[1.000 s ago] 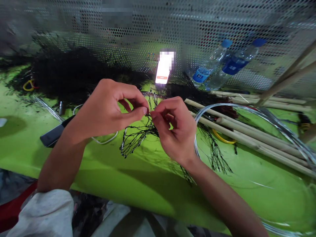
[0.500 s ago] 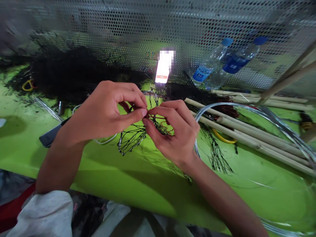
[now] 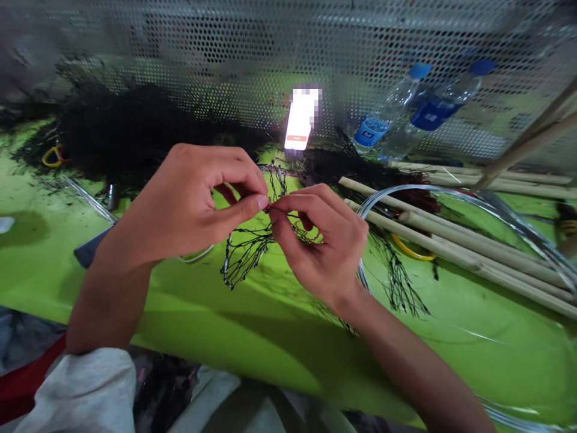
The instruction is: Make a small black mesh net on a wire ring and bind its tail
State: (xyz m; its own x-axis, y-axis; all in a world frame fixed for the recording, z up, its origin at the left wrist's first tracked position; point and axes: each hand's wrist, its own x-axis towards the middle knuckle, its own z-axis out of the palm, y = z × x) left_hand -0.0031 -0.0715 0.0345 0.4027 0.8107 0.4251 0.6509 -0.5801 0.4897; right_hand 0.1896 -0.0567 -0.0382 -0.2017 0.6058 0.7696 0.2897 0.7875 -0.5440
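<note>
Above the green table, my left hand (image 3: 202,201) pinches thumb against forefinger on the black knotted netting (image 3: 246,255). My right hand (image 3: 322,240) meets it fingertip to fingertip, closed on a thin dark reddish cord that runs back under its fingers. Part of the netting hangs below the hands in a loose fan, and more of it shows just behind them. The exact spot where the fingers meet is small and partly hidden.
A lit phone (image 3: 301,120) leans on the perforated metal panel (image 3: 202,48). Two bottles (image 3: 372,131) stand right of it. Wooden sticks (image 3: 478,252) and a coil of clear tubing (image 3: 428,188) lie at right. A black net heap (image 3: 126,132) lies at left, near a dark device (image 3: 90,246).
My right hand has shifted slightly right, and the fingertips have drawn a little apart. The hanging netting has swung slightly down and right. The view has moved a little.
</note>
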